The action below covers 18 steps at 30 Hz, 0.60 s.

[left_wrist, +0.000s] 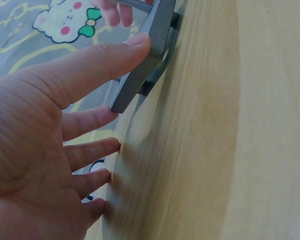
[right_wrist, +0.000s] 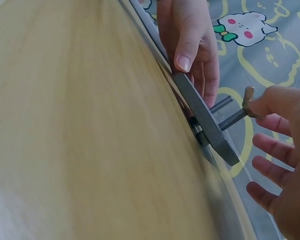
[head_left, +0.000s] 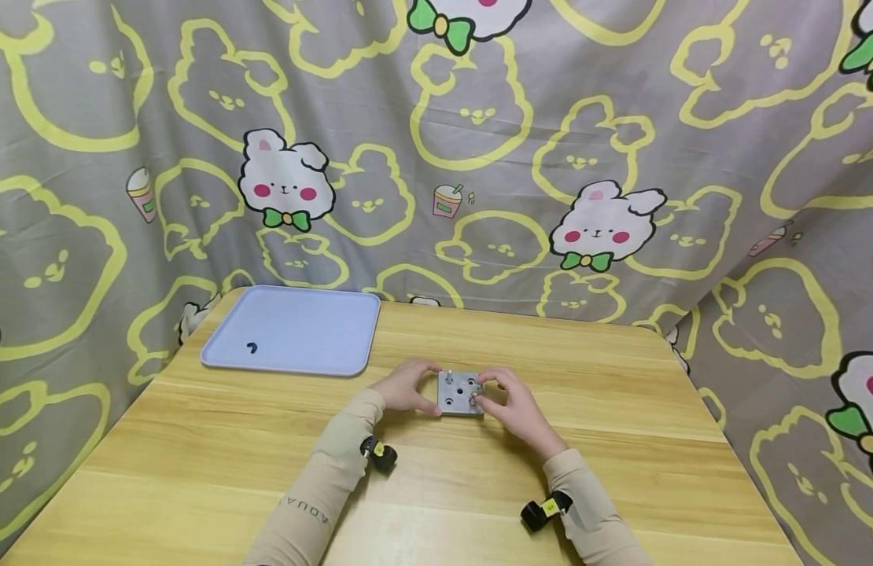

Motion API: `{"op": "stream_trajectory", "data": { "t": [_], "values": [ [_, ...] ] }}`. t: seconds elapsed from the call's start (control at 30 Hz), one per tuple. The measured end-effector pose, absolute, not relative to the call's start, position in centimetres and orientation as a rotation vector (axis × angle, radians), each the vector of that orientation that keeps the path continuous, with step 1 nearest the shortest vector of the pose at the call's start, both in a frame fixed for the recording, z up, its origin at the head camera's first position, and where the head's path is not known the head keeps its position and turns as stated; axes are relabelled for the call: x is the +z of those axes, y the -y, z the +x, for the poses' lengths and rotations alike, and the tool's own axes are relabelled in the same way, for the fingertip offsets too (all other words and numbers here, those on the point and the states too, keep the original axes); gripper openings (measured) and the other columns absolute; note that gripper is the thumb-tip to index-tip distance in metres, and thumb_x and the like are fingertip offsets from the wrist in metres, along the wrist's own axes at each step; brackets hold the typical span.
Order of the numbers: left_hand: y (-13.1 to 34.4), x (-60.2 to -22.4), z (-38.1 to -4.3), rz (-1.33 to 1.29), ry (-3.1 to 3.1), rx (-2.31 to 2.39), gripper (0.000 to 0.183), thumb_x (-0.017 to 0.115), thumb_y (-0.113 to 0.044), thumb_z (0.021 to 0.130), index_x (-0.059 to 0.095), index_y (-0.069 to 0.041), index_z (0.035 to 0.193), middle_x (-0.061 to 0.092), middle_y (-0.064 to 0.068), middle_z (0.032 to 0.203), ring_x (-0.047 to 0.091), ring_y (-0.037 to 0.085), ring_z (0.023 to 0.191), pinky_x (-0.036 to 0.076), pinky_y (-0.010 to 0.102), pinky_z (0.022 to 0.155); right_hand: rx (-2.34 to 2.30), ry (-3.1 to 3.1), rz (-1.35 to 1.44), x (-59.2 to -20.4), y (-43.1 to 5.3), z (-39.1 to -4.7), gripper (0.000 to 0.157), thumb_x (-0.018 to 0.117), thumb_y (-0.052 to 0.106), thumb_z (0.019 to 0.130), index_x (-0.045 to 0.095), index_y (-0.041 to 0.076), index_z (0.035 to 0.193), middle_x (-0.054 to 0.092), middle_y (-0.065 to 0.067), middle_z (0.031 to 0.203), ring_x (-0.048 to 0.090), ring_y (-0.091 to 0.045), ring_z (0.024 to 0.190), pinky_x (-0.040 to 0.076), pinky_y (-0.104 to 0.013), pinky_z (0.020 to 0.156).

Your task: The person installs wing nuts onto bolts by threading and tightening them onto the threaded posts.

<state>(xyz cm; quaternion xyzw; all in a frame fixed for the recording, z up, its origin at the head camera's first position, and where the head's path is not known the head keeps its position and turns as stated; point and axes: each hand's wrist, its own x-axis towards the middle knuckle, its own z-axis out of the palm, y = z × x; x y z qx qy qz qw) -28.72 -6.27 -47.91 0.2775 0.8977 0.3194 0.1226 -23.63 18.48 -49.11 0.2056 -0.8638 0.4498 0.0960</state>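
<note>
Best to steady metal plate [head_left: 455, 401], pinched in left hand [head_left: 406, 386], and turn wing nut [right_wrist: 248, 102], pinched in right hand [head_left: 516, 405], evenly and square to threaded bolt [right_wrist: 232, 120].

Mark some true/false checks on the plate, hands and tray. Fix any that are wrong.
1. The left hand touches the metal plate at its left side. True.
2. The wing nut is seated flush on the plate. False: bare thread shows between the wing nut and the plate.
3. Two threaded bolts stick up from the plate. True.
4. The tray sits to the right of the plate. False: the tray is to its left and farther back.
5. The right hand is reaching into the tray. False: it is at the wing nut.
6. A small dark curved piece lies in the tray. True.
</note>
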Motion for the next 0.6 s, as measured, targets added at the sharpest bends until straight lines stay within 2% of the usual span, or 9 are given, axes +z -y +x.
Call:
{"op": "stream_trajectory", "data": {
  "t": [0.17,0.37,0.5,0.6],
  "values": [
    [6.27,-47.85,-28.70,0.798,-2.613,0.930,0.084,0.087,-0.033,0.068,0.049,-0.006,0.138,0.047,0.017,0.145,0.039,0.035,0.138,0.027,0.052,0.118,1.391,2.555,0.568,-48.64,-18.64,-23.40,0.017,0.065,0.000,0.082,0.066,0.011,0.095,0.063,-0.015,0.122,0.055,-0.036,0.121,0.045,-0.059,0.102],
    [6.35,-47.81,-28.71,0.798,-2.608,0.931,0.084,0.086,-0.034,0.069,0.048,-0.007,0.139,0.046,0.016,0.147,0.036,0.035,0.140,0.025,0.052,0.119,1.419,2.556,0.546,-48.40,-18.47,-23.22,0.014,0.063,-0.006,0.081,0.065,0.007,0.087,0.063,-0.020,0.121,0.054,-0.039,0.120,0.042,-0.061,0.104],
    [6.45,-47.96,-28.85,0.806,-2.607,0.910,0.083,0.084,-0.035,0.071,0.047,-0.008,0.141,0.043,0.016,0.150,0.031,0.037,0.143,0.022,0.054,0.120,1.393,2.562,0.564,-48.66,-18.60,-23.40,0.014,0.066,-0.002,0.081,0.064,0.009,0.090,0.063,-0.017,0.121,0.056,-0.036,0.119,0.045,-0.058,0.102],
    [6.50,-48.03,-28.93,0.807,-2.609,0.899,0.083,0.083,-0.036,0.073,0.046,-0.009,0.143,0.042,0.017,0.151,0.029,0.039,0.144,0.021,0.056,0.120,1.367,2.553,0.584,-48.74,-18.62,-23.46,0.021,0.068,0.002,0.082,0.064,0.005,0.102,0.063,-0.016,0.121,0.056,-0.036,0.117,0.047,-0.058,0.098]
  ]
}}
